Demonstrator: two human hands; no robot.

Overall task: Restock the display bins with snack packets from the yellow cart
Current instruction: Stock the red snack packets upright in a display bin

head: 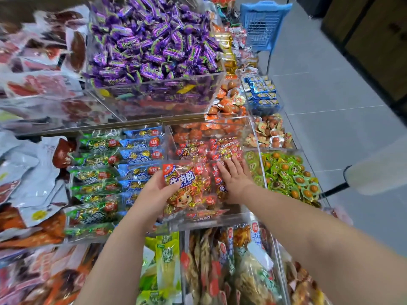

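In a shop aisle, the left hand (154,192) grips a red packet (184,186) over its clear bin (204,215) while the flat right hand (235,180) presses the stack (204,149); next, likely, slot it in.

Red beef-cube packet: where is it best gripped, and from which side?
Pinch its left edge, from the left, as the left hand does: the red beef-cube packet is a flat pouch facing up, and the right hand presses on packets at its right.
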